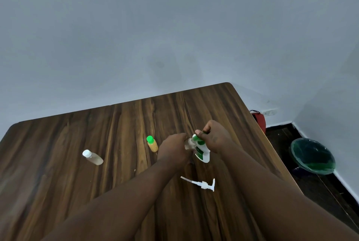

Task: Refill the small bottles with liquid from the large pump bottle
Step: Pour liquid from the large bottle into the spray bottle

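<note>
My right hand (214,138) grips the large white and green bottle (202,150) and tips it leftward, its neck against the mouth of a small clear bottle (188,143). My left hand (172,149) holds that small bottle, mostly hiding it. The white pump head (202,183) with its tube lies on the table in front of my arms. A small bottle with a green cap (152,143) holding amber liquid stands left of my left hand. Farther left stands a small bottle with a white cap (92,157).
The wooden table (116,124) reaches to a pale wall at the back. Off its right edge, a green bin (312,156) sits on the dark floor and a red object (259,121) stands by the wall socket.
</note>
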